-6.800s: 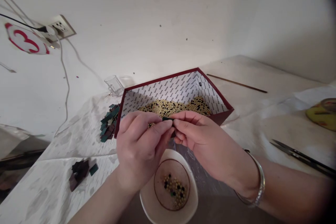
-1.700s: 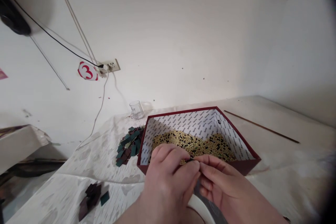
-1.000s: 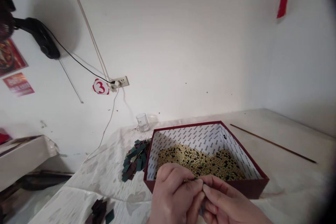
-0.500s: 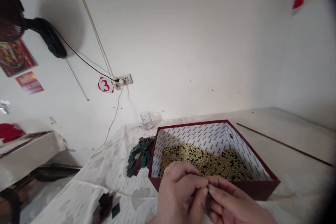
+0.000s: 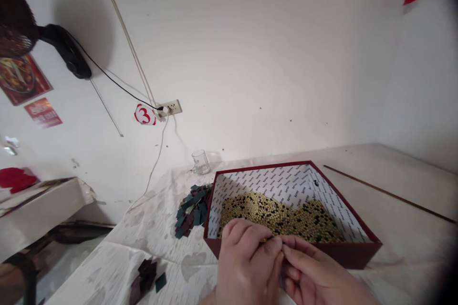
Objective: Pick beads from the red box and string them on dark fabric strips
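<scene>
My left hand (image 5: 246, 259) and my right hand (image 5: 317, 269) meet at the front wall of a dark red box (image 5: 358, 255). Fingers of both are closed in a pinch, tips touching or nearly so. Whatever lies between them is too small and hidden to make out. White printed paper lines the box, which holds a heap of tiny round gold-coloured pieces (image 5: 266, 209) mixed with dark ones. Left of the box is a pile of dark green and maroon squares (image 5: 195, 212). A smaller group of such squares (image 5: 145, 279) lies nearer, left of my left hand.
A glass mug (image 5: 201, 163) stands behind the pile, near the wall. A long thin brown rod (image 5: 388, 193) lies right of the box on the pale tablecloth (image 5: 193, 267). Cords run to a wall socket (image 5: 173, 106); a black fan (image 5: 16, 19) hangs at upper left.
The left hand has rolled over slightly, its thumb and fingers shifting at the pinch. Both hands stay together at the box front. The view has tilted a little.
</scene>
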`<state>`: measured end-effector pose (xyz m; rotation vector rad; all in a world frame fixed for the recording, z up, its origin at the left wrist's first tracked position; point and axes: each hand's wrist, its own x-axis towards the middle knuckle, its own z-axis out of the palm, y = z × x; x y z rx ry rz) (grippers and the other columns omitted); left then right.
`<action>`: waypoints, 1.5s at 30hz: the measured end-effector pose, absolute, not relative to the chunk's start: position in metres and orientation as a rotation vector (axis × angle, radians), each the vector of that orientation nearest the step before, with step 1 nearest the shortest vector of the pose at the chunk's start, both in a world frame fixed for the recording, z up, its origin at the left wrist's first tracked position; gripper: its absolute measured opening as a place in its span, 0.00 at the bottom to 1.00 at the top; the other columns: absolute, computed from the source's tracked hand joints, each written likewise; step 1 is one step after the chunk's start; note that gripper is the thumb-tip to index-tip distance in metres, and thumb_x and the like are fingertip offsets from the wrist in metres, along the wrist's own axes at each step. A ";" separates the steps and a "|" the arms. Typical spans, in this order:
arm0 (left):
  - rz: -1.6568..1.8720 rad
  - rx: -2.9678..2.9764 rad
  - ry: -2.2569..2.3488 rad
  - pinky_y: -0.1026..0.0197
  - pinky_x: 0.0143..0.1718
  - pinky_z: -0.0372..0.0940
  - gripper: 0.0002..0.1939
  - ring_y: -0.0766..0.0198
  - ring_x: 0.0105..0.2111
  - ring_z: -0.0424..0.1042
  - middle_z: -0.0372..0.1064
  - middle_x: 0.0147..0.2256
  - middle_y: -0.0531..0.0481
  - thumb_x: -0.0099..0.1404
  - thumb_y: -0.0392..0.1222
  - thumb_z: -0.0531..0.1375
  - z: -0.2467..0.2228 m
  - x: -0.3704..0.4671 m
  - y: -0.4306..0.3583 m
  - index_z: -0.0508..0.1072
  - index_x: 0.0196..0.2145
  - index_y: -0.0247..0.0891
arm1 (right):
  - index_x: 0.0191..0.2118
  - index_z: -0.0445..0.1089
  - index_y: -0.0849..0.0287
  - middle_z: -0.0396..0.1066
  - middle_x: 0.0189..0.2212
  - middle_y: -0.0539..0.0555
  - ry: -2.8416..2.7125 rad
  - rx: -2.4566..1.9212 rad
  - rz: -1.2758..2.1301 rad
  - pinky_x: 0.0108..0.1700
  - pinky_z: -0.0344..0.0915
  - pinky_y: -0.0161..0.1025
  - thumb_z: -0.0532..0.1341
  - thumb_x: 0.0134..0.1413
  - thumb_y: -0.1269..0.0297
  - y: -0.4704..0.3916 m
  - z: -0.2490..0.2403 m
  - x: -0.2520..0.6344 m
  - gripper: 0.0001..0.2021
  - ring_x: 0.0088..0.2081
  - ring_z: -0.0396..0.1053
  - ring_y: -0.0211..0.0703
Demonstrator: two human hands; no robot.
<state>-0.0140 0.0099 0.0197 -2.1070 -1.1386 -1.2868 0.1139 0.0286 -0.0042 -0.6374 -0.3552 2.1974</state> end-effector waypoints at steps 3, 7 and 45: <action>-1.286 -2.164 -1.206 0.57 0.34 0.64 0.06 0.64 0.31 0.66 0.71 0.29 0.51 0.56 0.32 0.59 0.020 -0.015 0.008 0.73 0.32 0.39 | 0.24 0.72 0.58 0.62 0.17 0.44 -0.365 -0.644 2.221 0.29 0.63 0.26 0.71 0.34 0.71 0.030 -0.004 0.115 0.08 0.20 0.61 0.27; -1.290 -2.255 -1.348 0.58 0.34 0.64 0.06 0.63 0.34 0.67 0.70 0.32 0.50 0.57 0.32 0.58 0.018 -0.017 0.006 0.72 0.33 0.40 | 0.24 0.72 0.59 0.66 0.20 0.46 -0.380 -0.696 2.197 0.30 0.64 0.27 0.73 0.30 0.71 0.031 0.000 0.113 0.11 0.23 0.64 0.29; -1.071 -2.373 -1.652 0.56 0.39 0.59 0.03 0.63 0.36 0.63 0.65 0.32 0.51 0.58 0.35 0.58 0.021 -0.021 0.006 0.68 0.26 0.38 | 0.30 0.70 0.60 0.62 0.28 0.49 -0.714 -0.656 2.041 0.30 0.56 0.32 0.63 0.47 0.70 0.026 -0.010 0.117 0.02 0.28 0.57 0.31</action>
